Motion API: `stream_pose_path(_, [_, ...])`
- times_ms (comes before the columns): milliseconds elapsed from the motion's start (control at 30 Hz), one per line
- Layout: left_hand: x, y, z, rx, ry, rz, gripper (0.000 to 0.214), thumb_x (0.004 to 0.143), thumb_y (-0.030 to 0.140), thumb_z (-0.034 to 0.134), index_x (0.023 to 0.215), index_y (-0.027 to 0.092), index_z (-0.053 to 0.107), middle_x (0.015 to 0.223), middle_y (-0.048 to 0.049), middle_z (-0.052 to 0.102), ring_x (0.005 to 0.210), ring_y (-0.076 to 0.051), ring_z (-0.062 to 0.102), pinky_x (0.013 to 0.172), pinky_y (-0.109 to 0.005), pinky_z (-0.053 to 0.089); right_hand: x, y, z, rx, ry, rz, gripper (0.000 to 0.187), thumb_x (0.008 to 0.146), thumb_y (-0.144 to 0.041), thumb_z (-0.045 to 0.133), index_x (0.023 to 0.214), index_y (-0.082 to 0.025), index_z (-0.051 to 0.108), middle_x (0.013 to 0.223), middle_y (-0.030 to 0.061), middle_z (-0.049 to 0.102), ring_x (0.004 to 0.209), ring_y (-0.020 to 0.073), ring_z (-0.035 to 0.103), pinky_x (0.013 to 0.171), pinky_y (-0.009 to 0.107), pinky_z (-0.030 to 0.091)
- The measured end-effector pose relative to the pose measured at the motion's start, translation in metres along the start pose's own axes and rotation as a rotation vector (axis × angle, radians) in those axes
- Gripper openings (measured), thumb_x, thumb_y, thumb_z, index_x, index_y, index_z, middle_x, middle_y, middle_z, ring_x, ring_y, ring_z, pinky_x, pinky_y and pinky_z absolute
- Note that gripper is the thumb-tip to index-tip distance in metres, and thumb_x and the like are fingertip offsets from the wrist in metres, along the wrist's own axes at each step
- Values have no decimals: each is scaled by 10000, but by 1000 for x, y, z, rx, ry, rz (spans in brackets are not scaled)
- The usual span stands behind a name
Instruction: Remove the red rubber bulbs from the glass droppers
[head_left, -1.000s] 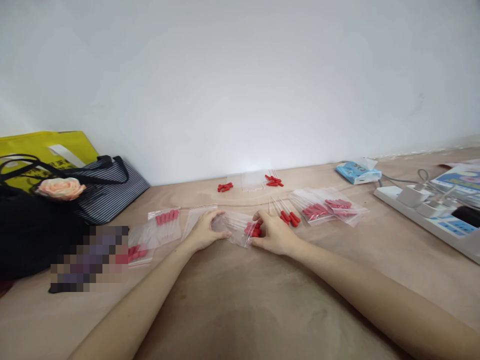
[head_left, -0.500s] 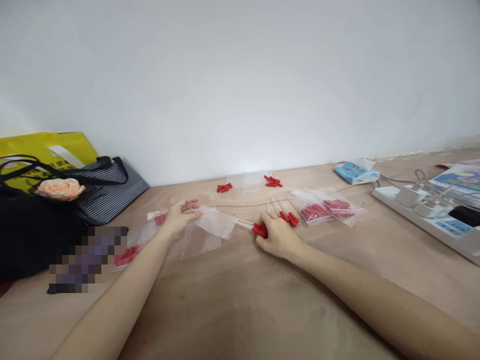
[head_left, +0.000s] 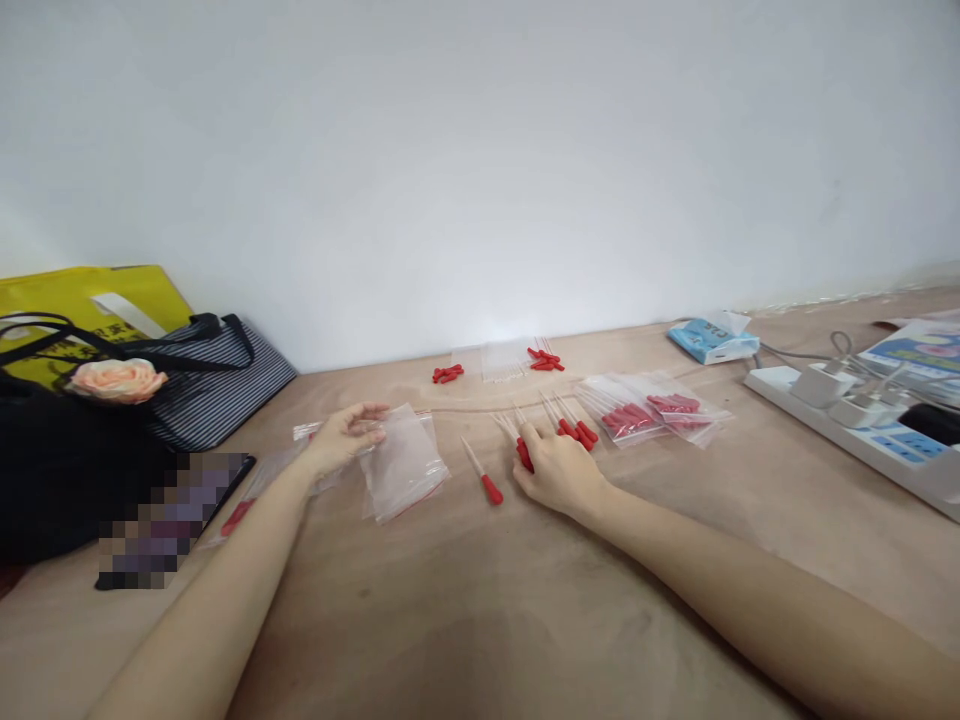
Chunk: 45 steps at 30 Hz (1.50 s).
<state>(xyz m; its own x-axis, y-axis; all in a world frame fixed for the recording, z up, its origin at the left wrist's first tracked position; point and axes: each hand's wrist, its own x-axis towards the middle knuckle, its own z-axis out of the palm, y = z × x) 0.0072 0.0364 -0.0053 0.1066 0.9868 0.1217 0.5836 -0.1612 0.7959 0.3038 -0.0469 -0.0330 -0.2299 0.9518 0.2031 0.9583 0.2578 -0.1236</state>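
Observation:
My left hand (head_left: 341, 440) rests on the table with loosely curled fingers touching the edge of an empty clear zip bag (head_left: 403, 462). My right hand (head_left: 553, 468) is closed on a small bunch of red-bulbed glass droppers (head_left: 519, 440), their thin tips pointing away from me. One loose dropper (head_left: 481, 472) lies on the wood between my hands. More loose droppers (head_left: 571, 422) lie just beyond my right hand.
Filled bags of droppers (head_left: 651, 408) lie to the right, others (head_left: 315, 432) by my left hand. Red bulbs (head_left: 448, 374) and droppers (head_left: 534, 359) sit near the wall. Bags (head_left: 187, 375) stand at left; a tissue pack (head_left: 712, 340) and power strip (head_left: 855, 420) at right.
The droppers came out of the clear bag: my left hand drew the emptied bag leftward and laid it down, my right hand kept the bunch, and one dropper dropped onto the table.

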Motion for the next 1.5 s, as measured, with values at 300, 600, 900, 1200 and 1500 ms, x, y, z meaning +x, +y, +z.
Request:
stream_pose_path(300, [-43,70,62,695,-333,307,283,651,478,565,721,206,525,686,-1,556,634,-181,528,555,-269,380,2,2,-1,-17,-12,28,329,806,-435,401,953,-150,477,886,140,615,760,253,604,579,296,402])
stream_pose_path(600, [-55,74,83,918,-259,17,77,793,255,400,819,186,420,797,-64,592,740,-207,567,625,-287,366,7,18,-19,52,-45,173,281,750,-364,467,944,-165,501,858,99,613,827,236,576,614,283,379])
stream_pose_path(900, [-48,82,86,793,-274,13,160,762,142,368,914,190,387,739,-26,597,666,-163,564,579,-246,360,22,49,-22,229,-133,251,276,655,-458,571,715,-189,578,788,49,635,742,184,583,537,237,340])
stream_pose_path(1200, [52,68,113,740,-158,-23,153,768,158,398,906,186,458,948,-89,597,873,-204,557,697,-281,389,24,52,-20,287,-161,224,217,653,-407,595,690,-194,612,772,31,648,715,152,577,539,218,334])
stream_pose_path(1500, [49,77,121,609,-272,-91,304,642,107,549,921,167,447,821,-71,625,756,-197,600,627,-268,433,33,68,-27,314,-171,248,234,681,-399,575,694,-169,617,663,31,644,611,125,572,492,199,336])
